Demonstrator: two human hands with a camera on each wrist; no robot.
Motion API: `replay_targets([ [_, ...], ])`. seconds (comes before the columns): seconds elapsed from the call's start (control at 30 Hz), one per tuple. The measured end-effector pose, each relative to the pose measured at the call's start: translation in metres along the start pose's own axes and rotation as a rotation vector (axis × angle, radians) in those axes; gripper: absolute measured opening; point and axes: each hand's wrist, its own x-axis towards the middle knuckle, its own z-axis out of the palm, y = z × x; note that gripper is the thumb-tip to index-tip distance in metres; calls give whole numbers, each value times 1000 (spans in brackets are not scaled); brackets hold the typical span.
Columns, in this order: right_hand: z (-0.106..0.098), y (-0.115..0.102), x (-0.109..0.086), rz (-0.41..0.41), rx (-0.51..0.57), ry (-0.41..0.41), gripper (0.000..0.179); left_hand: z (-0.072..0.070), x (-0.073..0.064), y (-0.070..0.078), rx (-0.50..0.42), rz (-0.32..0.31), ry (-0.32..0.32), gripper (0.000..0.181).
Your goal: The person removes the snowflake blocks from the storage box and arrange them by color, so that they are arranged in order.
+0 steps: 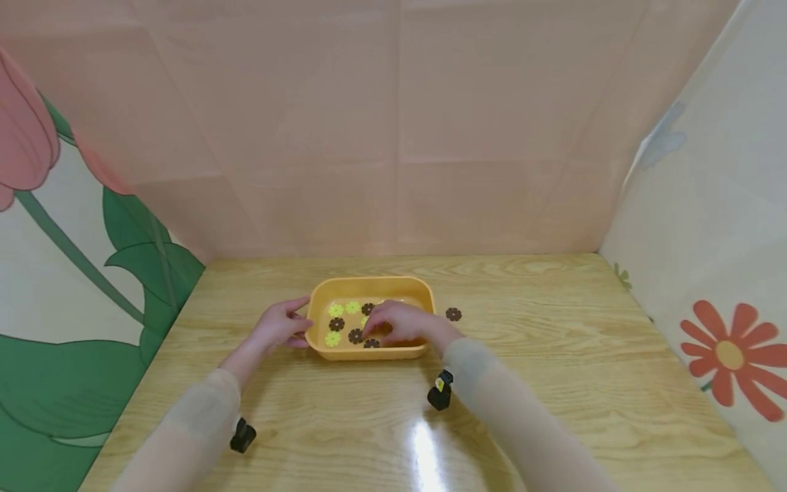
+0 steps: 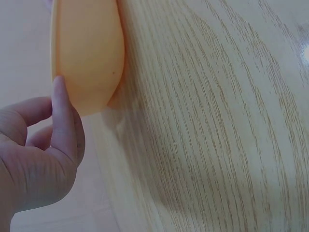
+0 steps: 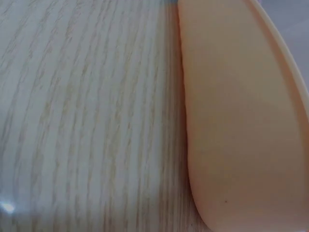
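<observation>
Orange tub on the wood-grain table: I see the left hand, fingers extended, touching its end, probably steadying it; whether the right hand, inside, pinches flower-shaped pieces, I cannot tell.

Tub plain orange-yellow, dark-brown flower cutouts among lime-yellow flower cutouts, tabletop pale tan with streaky wood grain, backdrop dusty pink, right panel whitish with red-petalled bloom.

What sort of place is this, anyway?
It looks like a small decorated booth, probably indoors: a wood-grain table backed by a creased pink sheet, with a flower-printed panel on the right and a tulip print on the left.
</observation>
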Motion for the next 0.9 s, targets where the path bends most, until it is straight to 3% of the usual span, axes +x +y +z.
replay_targets([
  [0.23,5,0,3,-51,-132,15,35,-1,0,-2,-11,-3,0,66],
  [0.4,7,1,5,-43,-177,43,31,-1,1,-2,-12,2,-4,66],
  [0.9,6,2,7,52,-115,81,30,0,0,-1,-18,0,-9,65],
])
